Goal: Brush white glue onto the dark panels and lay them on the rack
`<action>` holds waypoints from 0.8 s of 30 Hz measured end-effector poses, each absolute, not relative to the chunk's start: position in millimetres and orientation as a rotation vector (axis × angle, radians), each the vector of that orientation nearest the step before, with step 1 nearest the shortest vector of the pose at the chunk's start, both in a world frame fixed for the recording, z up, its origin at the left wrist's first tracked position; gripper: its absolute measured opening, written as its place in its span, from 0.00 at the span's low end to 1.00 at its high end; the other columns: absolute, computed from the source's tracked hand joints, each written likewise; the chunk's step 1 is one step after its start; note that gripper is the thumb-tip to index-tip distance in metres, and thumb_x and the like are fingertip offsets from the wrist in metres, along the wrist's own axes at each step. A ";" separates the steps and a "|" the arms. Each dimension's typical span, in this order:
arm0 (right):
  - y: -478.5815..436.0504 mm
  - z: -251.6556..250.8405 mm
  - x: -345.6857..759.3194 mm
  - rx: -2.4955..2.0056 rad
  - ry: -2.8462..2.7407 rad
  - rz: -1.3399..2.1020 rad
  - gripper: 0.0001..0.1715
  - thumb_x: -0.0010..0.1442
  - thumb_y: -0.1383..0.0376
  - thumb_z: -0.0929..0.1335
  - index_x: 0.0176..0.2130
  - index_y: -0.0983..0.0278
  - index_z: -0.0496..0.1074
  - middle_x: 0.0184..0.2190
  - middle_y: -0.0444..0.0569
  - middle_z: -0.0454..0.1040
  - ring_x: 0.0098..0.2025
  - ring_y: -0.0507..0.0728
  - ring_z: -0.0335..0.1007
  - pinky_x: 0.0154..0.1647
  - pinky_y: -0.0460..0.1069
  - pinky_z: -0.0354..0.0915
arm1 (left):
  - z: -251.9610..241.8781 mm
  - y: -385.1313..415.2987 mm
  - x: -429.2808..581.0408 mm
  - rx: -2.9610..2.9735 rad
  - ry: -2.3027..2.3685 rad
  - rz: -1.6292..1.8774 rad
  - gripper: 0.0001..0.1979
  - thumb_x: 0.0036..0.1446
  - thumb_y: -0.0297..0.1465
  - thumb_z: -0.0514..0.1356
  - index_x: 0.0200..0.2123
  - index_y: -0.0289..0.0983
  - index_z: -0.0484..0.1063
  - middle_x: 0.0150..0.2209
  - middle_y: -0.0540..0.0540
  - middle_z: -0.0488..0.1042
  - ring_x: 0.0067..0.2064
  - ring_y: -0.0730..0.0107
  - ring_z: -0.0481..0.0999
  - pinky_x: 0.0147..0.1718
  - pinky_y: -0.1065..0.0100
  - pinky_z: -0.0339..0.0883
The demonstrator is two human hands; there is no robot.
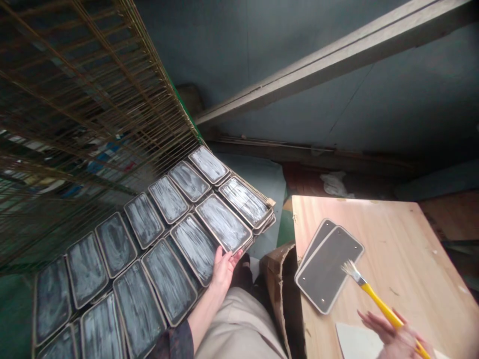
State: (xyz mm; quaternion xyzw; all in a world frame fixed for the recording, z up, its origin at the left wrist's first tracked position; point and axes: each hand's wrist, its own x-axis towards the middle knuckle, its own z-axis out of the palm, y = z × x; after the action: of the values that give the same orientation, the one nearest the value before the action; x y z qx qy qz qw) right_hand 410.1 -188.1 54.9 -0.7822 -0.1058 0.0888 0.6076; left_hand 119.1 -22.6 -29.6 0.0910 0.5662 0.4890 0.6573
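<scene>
With my left hand (223, 269) I pinch the near edge of a dark rounded plate (223, 223) smeared with white streaks, thumb on top and fingers at its rim. That plate lies among rows of similar streaked plates on a wire rack shelf. In my right hand (398, 339), low on the right, is a paintbrush (377, 301) with a yellow handle and pale bristles. Its bristles hang over the right side of a plain grey plate (329, 269), which overlaps a second grey plate (318, 238) on the wooden board. Whether the bristles touch it, I cannot tell.
A tall wire rack (149, 60) rises on the left above the streaked plates. The light wooden tabletop (407, 249) stands on the right, with a white sheet (357, 341) under my right hand. An open cardboard box (275, 279) sits between. A pale beam (318, 65) slants along the wall.
</scene>
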 end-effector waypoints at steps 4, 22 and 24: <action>-196.9 50.7 410.5 -1.774 -0.225 0.290 0.23 0.59 0.53 0.66 0.44 0.69 0.66 0.26 0.48 0.74 0.23 0.56 0.74 0.27 0.52 0.73 | -33.6 -24.0 120.9 0.133 1.251 1.120 0.16 0.51 0.17 0.58 0.40 0.38 0.61 0.33 0.46 0.76 0.35 0.67 0.79 0.38 0.67 0.74; -362.1 65.4 408.0 -2.146 -0.056 0.232 0.28 0.59 0.47 0.63 0.46 0.67 0.68 0.30 0.49 0.76 0.29 0.56 0.75 0.34 0.51 0.72 | -32.0 -87.8 175.9 0.755 1.156 0.179 0.12 0.52 0.36 0.62 0.29 0.34 0.64 0.23 0.49 0.72 0.25 0.72 0.76 0.24 0.73 0.71; -377.6 68.3 404.1 -2.258 -0.086 0.191 0.27 0.60 0.48 0.62 0.46 0.67 0.68 0.30 0.49 0.75 0.29 0.56 0.75 0.34 0.50 0.72 | -38.8 -91.0 199.4 0.942 1.060 0.096 0.16 0.51 0.41 0.62 0.27 0.35 0.63 0.20 0.51 0.70 0.22 0.73 0.74 0.20 0.75 0.68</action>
State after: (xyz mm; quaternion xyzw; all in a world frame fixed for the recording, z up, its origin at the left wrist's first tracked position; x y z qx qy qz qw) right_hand 404.1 -377.6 68.3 -0.9021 -0.0343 0.0762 0.4233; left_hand 199.4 -91.0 -38.8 0.4322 0.4866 0.0439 0.7580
